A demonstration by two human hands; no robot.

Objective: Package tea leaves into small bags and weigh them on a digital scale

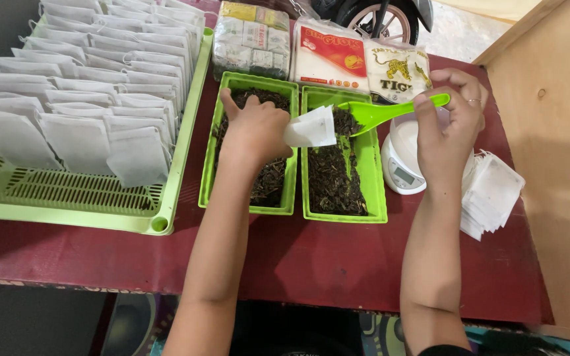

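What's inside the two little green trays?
Both green trays hold dark loose tea leaves. The left hand, holding a white paper bag, covers part of the left tray's leaves.

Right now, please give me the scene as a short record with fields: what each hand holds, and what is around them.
left hand: left hand holds a small white paper bag over the trays
right hand: right hand grips the handle of a green plastic spoon
spoon position: its bowl lies over the right tray, beside the bag
trays: two green trays of dark loose tea, left tray and right tray side by side
scale: white kitchen scale beneath the right hand
empty bags: stack of white bags at right
rack: green rack of upright white bags at left
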